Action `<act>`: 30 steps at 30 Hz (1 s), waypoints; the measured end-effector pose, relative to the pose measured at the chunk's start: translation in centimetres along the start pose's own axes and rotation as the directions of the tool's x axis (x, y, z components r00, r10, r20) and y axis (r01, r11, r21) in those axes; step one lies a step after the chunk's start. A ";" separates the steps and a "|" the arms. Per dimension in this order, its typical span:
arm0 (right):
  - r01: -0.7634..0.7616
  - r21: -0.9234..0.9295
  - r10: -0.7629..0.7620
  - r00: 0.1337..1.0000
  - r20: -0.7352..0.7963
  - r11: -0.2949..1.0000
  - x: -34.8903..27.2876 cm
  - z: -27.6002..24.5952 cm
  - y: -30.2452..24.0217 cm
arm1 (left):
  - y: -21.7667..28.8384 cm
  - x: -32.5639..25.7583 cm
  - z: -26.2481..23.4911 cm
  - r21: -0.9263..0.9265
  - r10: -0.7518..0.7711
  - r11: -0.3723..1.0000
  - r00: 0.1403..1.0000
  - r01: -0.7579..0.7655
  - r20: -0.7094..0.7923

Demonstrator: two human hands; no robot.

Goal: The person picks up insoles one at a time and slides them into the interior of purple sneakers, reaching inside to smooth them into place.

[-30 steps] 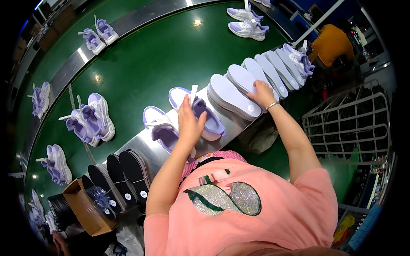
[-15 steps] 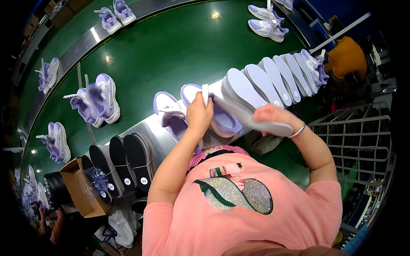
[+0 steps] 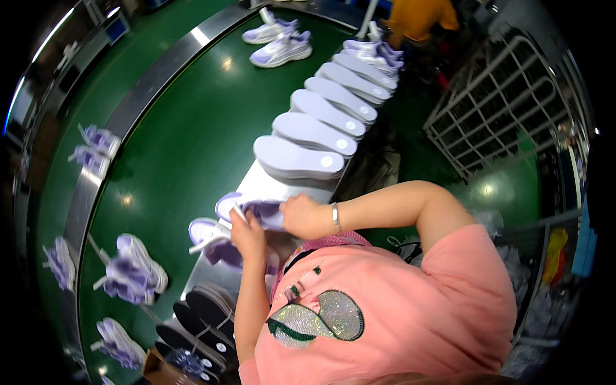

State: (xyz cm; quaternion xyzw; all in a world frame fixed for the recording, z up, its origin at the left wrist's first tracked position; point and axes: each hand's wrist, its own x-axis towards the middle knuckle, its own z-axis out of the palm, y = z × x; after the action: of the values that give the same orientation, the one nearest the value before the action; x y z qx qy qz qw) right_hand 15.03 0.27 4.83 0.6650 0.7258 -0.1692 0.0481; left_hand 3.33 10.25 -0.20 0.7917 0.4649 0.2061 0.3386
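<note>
My left hand [image 3: 249, 236] pinches the white tongue of a white and lilac sneaker [image 3: 226, 204] on the metal ledge. The fingers of my right hand [image 3: 307, 216], with a silver bangle at its wrist, are curled at that sneaker's heel opening. What they hold is hidden; the insole seen in this hand earlier cannot be made out now. A matching sneaker [image 3: 205, 230] sits beside it, nearer my left side, partly covered by my left forearm. Beyond my right hand, a row of grey-lilac insole stacks [image 3: 298, 157] lies along the ledge.
Black insole bundles [image 3: 208, 314] and a cardboard box [image 3: 160, 369] are at the lower left. Several sneaker pairs [image 3: 131, 273] stand on the green surface [image 3: 173, 141]. A wire cart [image 3: 500, 102] stands at the right. Someone in orange [image 3: 420, 19] is at the far end.
My view has turned toward the right. My right hand has brought the insole from beside the stacks to the sneaker's opening. My left hand stays at the tongue.
</note>
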 end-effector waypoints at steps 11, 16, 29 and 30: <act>-0.081 0.228 0.115 0.984 -0.138 0.970 -1.7 1.1 0.5 | 1.6 -0.2 1.3 0.044 0.083 0.995 0.996 -0.084 0.025; -0.187 0.559 0.218 0.976 0.012 0.808 -1.3 0.7 1.6 | 0.4 -0.2 0.7 0.110 0.103 0.988 0.994 -0.106 0.028; -0.132 -0.025 0.127 0.982 -0.140 0.991 1.3 1.5 -3.2 | -4.0 0.5 -1.3 0.001 -0.041 0.999 0.999 0.041 -0.014; -0.215 0.014 0.215 0.976 0.025 0.977 1.2 1.3 -3.4 | -4.3 0.5 -1.4 -0.003 -0.021 1.000 1.000 0.021 -0.011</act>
State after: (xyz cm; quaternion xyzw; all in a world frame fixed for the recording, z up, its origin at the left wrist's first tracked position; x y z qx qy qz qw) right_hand 11.40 0.77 3.83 0.7379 0.6477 -0.1767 0.0692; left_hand 0.09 12.58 -2.36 0.7851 0.4746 0.2076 0.3395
